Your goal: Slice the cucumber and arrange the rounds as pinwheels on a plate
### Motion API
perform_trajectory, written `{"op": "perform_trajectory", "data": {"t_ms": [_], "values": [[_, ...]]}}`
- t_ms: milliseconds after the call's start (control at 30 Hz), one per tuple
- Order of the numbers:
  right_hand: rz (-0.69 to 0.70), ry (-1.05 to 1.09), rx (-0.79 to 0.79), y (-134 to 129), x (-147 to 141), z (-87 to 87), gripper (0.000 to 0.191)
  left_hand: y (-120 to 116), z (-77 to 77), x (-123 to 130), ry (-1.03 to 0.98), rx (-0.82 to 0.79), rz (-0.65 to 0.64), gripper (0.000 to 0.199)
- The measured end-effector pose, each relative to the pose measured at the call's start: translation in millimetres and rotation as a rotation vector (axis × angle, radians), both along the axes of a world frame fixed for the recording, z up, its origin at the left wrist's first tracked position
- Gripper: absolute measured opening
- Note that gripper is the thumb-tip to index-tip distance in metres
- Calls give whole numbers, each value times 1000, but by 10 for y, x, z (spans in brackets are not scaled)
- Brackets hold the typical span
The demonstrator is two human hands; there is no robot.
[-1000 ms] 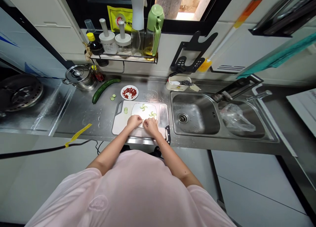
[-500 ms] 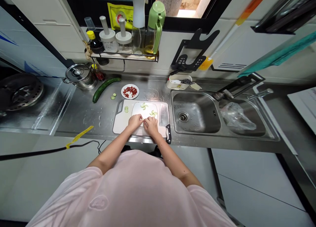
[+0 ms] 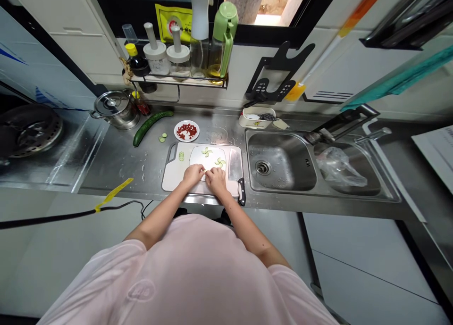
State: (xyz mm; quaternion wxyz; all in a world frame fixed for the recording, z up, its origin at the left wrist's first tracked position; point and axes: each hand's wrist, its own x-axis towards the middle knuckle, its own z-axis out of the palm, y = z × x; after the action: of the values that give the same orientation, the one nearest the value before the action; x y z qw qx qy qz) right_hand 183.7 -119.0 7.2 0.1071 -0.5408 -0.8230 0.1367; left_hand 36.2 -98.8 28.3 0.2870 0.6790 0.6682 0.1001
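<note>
Though any hold is hidden, both hands' fingers (image 3: 209, 174) bunch narrowly beside cucumber slices (image 3: 220, 162); shirt logo (image 3: 140, 290) unreadable.

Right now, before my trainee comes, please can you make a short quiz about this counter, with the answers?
1. Which is nearer the cleaver: the left hand or the right hand?
2. True or false: the whole cucumber lies on the cutting board.
3. What lies in the right basin of the sink?

Key: 1. right hand; 2. false, it lies on the steel counter; 3. a clear plastic bag.
</note>
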Motion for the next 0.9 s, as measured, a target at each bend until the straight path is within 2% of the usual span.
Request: {"op": "perform_trajectory", "data": {"t_ms": [433,633,900], "values": [[-52,61,30,-21,48,-16,21,-2,-43,-25,-36,42,-8,20],[-14,74,31,-55,84,-13,24,-19,-27,4,-14,27,-8,19],[-4,62,53,-38,59,-94,24,-30,-41,10,49,42,-15,18]]}}
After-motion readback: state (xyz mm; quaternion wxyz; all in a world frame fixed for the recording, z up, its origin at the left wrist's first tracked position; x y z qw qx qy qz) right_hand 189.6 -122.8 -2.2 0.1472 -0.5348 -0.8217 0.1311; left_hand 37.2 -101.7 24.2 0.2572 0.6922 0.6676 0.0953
